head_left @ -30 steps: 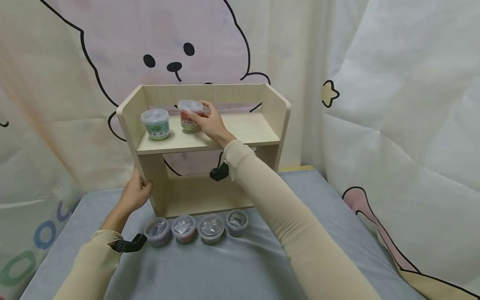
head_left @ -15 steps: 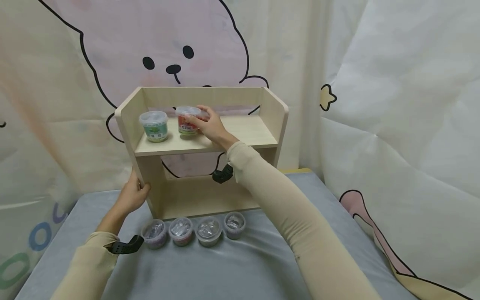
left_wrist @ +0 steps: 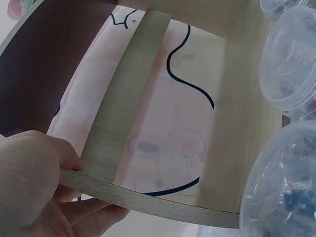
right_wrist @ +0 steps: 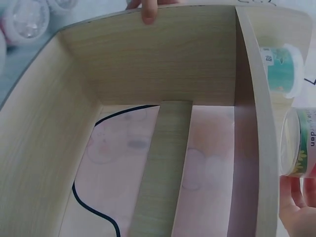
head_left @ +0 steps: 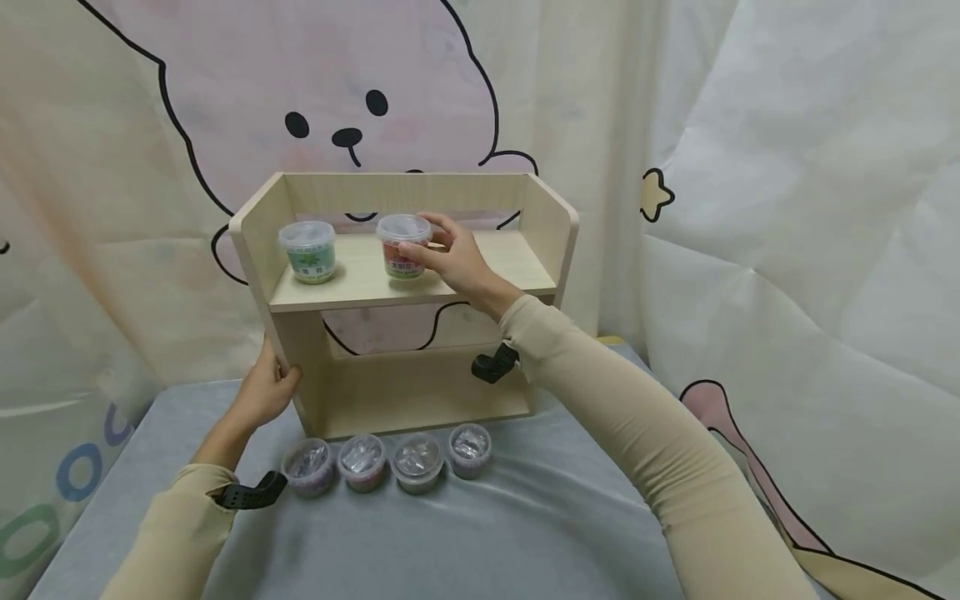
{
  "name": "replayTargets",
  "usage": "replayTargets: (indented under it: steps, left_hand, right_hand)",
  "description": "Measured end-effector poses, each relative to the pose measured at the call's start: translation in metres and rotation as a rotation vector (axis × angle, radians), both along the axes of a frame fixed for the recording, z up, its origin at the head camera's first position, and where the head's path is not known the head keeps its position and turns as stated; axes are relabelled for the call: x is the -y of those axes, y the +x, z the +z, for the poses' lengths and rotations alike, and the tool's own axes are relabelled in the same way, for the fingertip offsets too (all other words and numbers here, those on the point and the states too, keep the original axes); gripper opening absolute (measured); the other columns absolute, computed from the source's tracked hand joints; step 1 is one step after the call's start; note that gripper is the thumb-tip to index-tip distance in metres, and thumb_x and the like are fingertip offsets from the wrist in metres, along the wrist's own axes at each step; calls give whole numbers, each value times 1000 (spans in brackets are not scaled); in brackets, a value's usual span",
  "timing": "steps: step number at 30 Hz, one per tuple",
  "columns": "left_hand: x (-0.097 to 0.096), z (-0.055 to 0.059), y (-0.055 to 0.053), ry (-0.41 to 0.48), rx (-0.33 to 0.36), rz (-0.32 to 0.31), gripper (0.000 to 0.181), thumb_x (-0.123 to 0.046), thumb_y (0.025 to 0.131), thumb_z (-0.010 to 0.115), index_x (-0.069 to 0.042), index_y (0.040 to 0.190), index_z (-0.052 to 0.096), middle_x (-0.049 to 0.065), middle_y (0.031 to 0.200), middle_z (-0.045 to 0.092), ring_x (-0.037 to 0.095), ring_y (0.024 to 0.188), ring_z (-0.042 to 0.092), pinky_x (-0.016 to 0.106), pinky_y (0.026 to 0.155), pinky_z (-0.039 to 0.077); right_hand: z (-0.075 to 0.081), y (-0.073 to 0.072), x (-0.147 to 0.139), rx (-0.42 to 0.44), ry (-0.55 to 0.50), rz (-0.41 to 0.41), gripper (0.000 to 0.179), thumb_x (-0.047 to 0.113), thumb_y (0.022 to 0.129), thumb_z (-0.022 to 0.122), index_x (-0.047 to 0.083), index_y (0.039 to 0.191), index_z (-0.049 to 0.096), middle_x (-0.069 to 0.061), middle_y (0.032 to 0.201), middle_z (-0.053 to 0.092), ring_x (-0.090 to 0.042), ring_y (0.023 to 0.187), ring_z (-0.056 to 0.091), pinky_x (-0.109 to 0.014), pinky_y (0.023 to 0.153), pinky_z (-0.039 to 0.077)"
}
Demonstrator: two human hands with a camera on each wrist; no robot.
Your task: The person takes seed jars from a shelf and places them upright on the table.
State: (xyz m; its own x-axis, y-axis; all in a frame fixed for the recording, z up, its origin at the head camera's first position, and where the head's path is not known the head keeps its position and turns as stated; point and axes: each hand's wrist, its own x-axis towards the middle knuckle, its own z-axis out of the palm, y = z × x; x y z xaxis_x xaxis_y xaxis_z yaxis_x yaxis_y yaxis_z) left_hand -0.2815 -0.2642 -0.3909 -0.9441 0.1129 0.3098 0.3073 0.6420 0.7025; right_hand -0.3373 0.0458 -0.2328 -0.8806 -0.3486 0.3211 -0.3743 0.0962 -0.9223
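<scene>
My right hand (head_left: 467, 265) grips a clear plastic tub with a red label (head_left: 403, 248) from its right side. The tub stands upright over the upper board of a small wooden shelf (head_left: 465, 400); whether its base touches the board I cannot tell. To its left, apart from it, sits a similar tub with a green label (head_left: 308, 252). With my left hand (head_left: 262, 388) I hold the shelf's left side panel, thumb on the inner face and fingers outside, as the left wrist view shows. In the right wrist view, fingertips (right_wrist: 296, 190) lie against the red-labelled tub.
Several lidded tubs stand in a row before the shelf, one at the left end (head_left: 308, 468) and one at the right (head_left: 470, 451). A grey-blue cloth (head_left: 450, 542) covers the table. Behind hangs a curtain (head_left: 570, 125) with a cartoon bear.
The right hand has moved to the right along the upper board with the red-labelled tub, widening its gap to the green-labelled tub. My left hand keeps its hold on the panel.
</scene>
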Motion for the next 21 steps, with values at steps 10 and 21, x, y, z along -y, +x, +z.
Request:
replayTargets:
  steps: [10,21]
  left_hand:
    - [2,-4,-1,-4,-49,4,74,-1,96,45,-6,159,7,42,139,45,60,123,51,69,93,47]
    - [1,-4,-2,-27,-52,20,71,-1,95,47,-5,157,12,42,131,52,57,113,58,64,87,50]
  right_hand:
    - [-2,18,-28,-23,0,40,60,11,98,63,11,153,39,-17,147,53,-30,129,58,-44,111,47]
    - [-1,29,-51,-27,56,82,62,7,97,62,11,154,37,-20,142,53,-24,123,58,-34,99,53]
